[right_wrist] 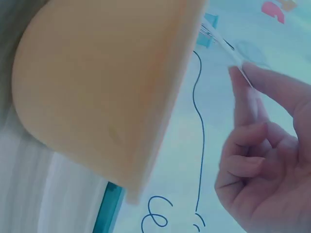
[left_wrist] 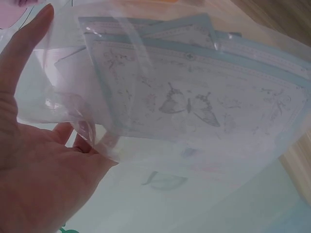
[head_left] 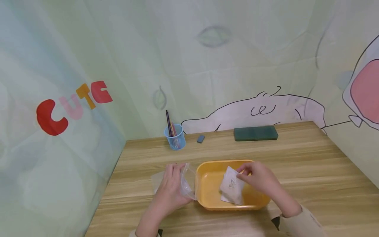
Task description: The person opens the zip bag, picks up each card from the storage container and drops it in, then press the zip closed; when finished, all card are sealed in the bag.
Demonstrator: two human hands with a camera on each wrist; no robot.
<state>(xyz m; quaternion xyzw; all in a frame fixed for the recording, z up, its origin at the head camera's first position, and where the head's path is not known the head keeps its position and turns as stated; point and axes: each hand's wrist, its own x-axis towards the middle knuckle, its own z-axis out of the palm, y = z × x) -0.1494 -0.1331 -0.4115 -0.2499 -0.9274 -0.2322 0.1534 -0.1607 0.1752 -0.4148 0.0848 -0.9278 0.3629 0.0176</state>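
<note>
My left hand grips a clear plastic bag, its fingers behind the film and the thumb along the near side. Inside the bag, the left wrist view shows several pale blue-edged paper cards, the front one printed with a grey butterfly. My right hand pinches the upper corner of a white paper card between thumb and fingertips. This card has a small grey print and slants over the orange tray. In the right wrist view the card shows nearly edge-on.
The bag stands beside the tray's left rim. Toward the back of the wooden table are a blue pencil cup, a small blue-grey eraser and a dark green case. Printed curtains enclose the left and back.
</note>
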